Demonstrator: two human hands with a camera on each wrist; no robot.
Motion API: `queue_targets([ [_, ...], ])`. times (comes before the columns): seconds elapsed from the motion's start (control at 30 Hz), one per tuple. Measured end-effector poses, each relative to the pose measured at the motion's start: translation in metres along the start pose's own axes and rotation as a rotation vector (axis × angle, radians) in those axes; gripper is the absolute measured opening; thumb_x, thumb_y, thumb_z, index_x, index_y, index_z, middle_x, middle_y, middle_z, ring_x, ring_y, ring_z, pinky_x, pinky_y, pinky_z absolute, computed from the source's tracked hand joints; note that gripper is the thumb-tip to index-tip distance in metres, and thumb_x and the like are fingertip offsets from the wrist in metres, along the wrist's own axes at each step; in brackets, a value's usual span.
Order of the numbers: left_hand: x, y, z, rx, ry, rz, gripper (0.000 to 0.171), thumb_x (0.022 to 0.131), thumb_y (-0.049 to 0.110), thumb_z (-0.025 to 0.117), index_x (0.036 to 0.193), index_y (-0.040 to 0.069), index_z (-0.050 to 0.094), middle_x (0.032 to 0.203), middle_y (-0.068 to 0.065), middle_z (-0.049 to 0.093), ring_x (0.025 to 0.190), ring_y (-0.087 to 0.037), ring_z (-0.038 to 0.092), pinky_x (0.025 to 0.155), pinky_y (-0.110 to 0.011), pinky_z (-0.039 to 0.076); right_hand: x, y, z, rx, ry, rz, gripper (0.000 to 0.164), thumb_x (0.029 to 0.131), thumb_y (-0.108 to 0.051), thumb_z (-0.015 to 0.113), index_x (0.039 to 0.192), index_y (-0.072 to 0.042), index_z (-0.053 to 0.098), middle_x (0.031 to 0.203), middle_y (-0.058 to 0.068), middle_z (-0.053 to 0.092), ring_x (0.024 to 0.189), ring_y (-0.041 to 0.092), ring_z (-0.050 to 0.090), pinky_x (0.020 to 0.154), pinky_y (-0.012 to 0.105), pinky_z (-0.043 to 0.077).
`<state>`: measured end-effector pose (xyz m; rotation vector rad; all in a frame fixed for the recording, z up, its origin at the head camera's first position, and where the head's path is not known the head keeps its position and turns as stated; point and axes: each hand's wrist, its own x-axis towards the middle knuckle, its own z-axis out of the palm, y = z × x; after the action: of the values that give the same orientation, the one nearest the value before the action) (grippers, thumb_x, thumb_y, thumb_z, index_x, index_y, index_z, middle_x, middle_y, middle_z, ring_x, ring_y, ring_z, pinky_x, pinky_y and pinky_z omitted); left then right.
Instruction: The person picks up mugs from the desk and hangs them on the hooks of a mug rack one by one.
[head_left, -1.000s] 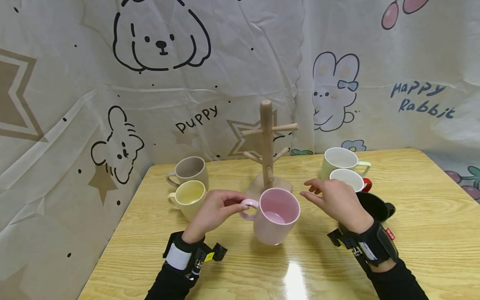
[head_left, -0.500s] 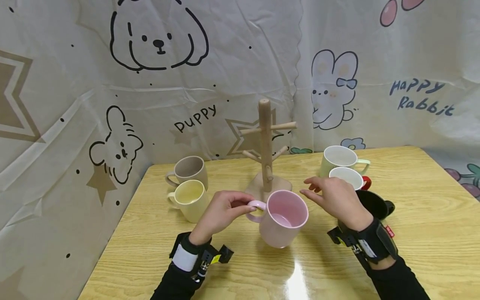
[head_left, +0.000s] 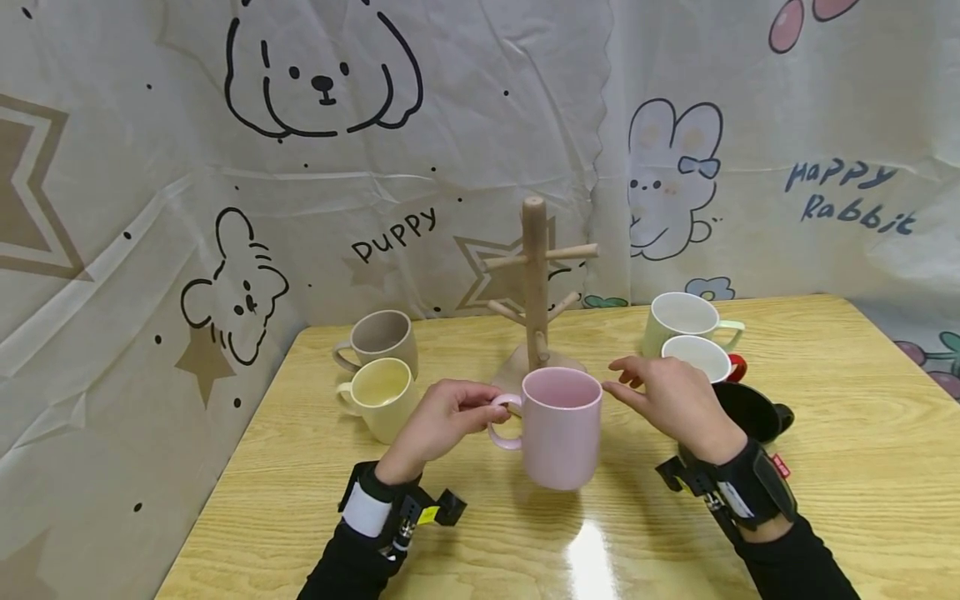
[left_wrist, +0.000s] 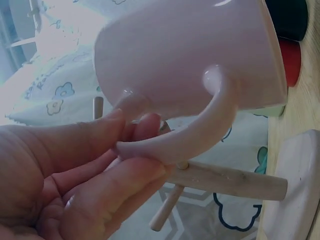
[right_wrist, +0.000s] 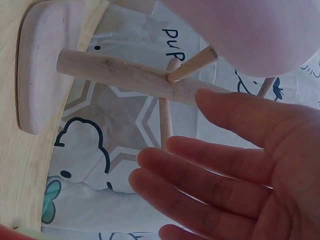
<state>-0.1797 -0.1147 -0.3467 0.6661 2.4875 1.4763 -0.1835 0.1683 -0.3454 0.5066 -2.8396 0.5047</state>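
A pink mug (head_left: 562, 437) is held by its handle in my left hand (head_left: 442, 417), pinched between thumb and fingers. In the left wrist view the thumb and fingertips close on the upper part of the handle (left_wrist: 200, 127). The mug hangs upright over the table, in front of a wooden mug rack (head_left: 536, 283) with several pegs. My right hand (head_left: 675, 400) is just right of the mug, fingers relaxed and holding nothing. Seen from the right wrist, its fingers (right_wrist: 215, 160) are spread apart beside the rack's post (right_wrist: 115, 75), with the mug above.
On the left stand a grey-brown mug (head_left: 382, 337) and a yellow mug (head_left: 381, 404). To the right are a pale green mug (head_left: 678, 321), a white mug with a red handle (head_left: 738, 367) and a black mug (head_left: 753, 417), partly behind my right hand. A printed cloth (head_left: 480, 125) hangs behind the table.
The pink mug has shifted right with my left hand, then swung from tilted to upright, its mouth turning less toward the camera. My right hand has stayed in place.
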Motion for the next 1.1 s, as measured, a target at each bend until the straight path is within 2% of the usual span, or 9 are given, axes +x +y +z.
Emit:
queue_targets([
  [0.17, 0.001, -0.001, -0.002, -0.043, -0.046, -0.042, 0.021, 0.088, 0.013, 0.061, 0.100, -0.002, 0.067, 0.089, -0.014, 0.070, 0.076, -0.008, 0.061, 0.068, -0.020, 0.051, 0.001, -0.001, 0.001, 0.015, -0.003, -0.005, 0.031, 0.085, -0.030, 0.065, 0.101, -0.004, 0.068, 0.083, 0.008, 0.070, 0.069, 0.018, 0.064, 0.057, 0.028, 0.051],
  [0.27, 0.001, -0.001, -0.001, -0.021, -0.056, -0.036, 0.020, 0.088, 0.014, 0.061, 0.100, -0.001, 0.068, 0.089, -0.014, 0.070, 0.076, -0.008, 0.060, 0.067, -0.020, 0.050, 0.001, -0.001, -0.001, 0.116, -0.029, 0.003, 0.034, 0.088, -0.032, 0.061, 0.105, -0.003, 0.067, 0.092, 0.012, 0.070, 0.079, 0.023, 0.066, 0.066, 0.035, 0.054],
  [0.33, 0.001, 0.000, -0.001, -0.011, -0.054, -0.027, 0.021, 0.088, 0.015, 0.061, 0.101, -0.001, 0.068, 0.090, -0.013, 0.070, 0.077, -0.007, 0.061, 0.068, -0.019, 0.051, 0.001, -0.001, -0.003, 0.268, -0.076, 0.024, 0.040, 0.090, -0.034, 0.057, 0.113, -0.003, 0.063, 0.105, 0.015, 0.067, 0.091, 0.028, 0.065, 0.075, 0.040, 0.054],
  [0.43, -0.001, 0.001, -0.001, 0.001, -0.039, -0.009, 0.023, 0.088, 0.017, 0.062, 0.101, 0.000, 0.068, 0.091, -0.012, 0.069, 0.079, -0.006, 0.061, 0.071, -0.019, 0.051, 0.000, 0.001, -0.006, 0.621, -0.200, 0.019, 0.051, 0.093, -0.032, 0.053, 0.132, -0.001, 0.046, 0.130, 0.021, 0.051, 0.115, 0.039, 0.053, 0.089, 0.047, 0.049],
  [0.53, -0.002, 0.004, -0.001, 0.007, -0.023, 0.003, 0.022, 0.087, 0.017, 0.062, 0.100, 0.000, 0.068, 0.092, -0.012, 0.068, 0.080, -0.005, 0.060, 0.072, -0.019, 0.051, -0.002, 0.002, -0.006, 0.936, -0.360, 0.000, 0.072, 0.088, -0.027, 0.062, 0.144, -0.005, 0.022, 0.145, 0.024, 0.031, 0.128, 0.045, 0.036, 0.095, 0.051, 0.043],
  [0.6, -0.003, 0.005, 0.000, 0.012, -0.016, 0.009, 0.022, 0.087, 0.017, 0.062, 0.100, 0.000, 0.068, 0.092, -0.011, 0.068, 0.079, -0.006, 0.060, 0.072, -0.018, 0.051, -0.003, 0.000, -0.004, 1.046, -0.439, -0.012, 0.085, 0.083, -0.024, 0.068, 0.147, -0.009, 0.014, 0.148, 0.023, 0.024, 0.131, 0.047, 0.029, 0.096, 0.053, 0.042],
  [0.67, -0.003, 0.006, 0.000, 0.013, -0.010, 0.012, 0.021, 0.087, 0.016, 0.062, 0.099, 0.000, 0.068, 0.092, -0.011, 0.068, 0.079, -0.007, 0.060, 0.072, -0.018, 0.051, -0.003, -0.004, -0.001, 1.084, -0.481, -0.005, 0.095, 0.078, -0.024, 0.073, 0.147, -0.010, 0.010, 0.149, 0.022, 0.023, 0.132, 0.046, 0.028, 0.096, 0.052, 0.042],
  [0.77, -0.004, 0.006, 0.000, 0.013, -0.002, 0.020, 0.021, 0.087, 0.016, 0.063, 0.099, 0.000, 0.068, 0.092, -0.011, 0.068, 0.079, -0.007, 0.061, 0.072, -0.018, 0.050, -0.004, -0.012, 0.004, 1.092, -0.499, 0.017, 0.096, 0.075, -0.022, 0.076, 0.146, -0.008, 0.013, 0.146, 0.020, 0.028, 0.129, 0.043, 0.031, 0.096, 0.050, 0.041],
  [1.1, -0.004, 0.007, 0.000, 0.011, -0.008, 0.030, 0.019, 0.087, 0.016, 0.062, 0.099, 0.003, 0.069, 0.093, -0.011, 0.069, 0.081, -0.007, 0.062, 0.073, -0.020, 0.051, -0.002, -0.030, 0.023, 1.179, -0.351, 0.045, 0.091, 0.066, -0.011, 0.082, 0.139, -0.007, 0.028, 0.132, 0.017, 0.043, 0.114, 0.029, 0.044, 0.097, 0.040, 0.037],
])
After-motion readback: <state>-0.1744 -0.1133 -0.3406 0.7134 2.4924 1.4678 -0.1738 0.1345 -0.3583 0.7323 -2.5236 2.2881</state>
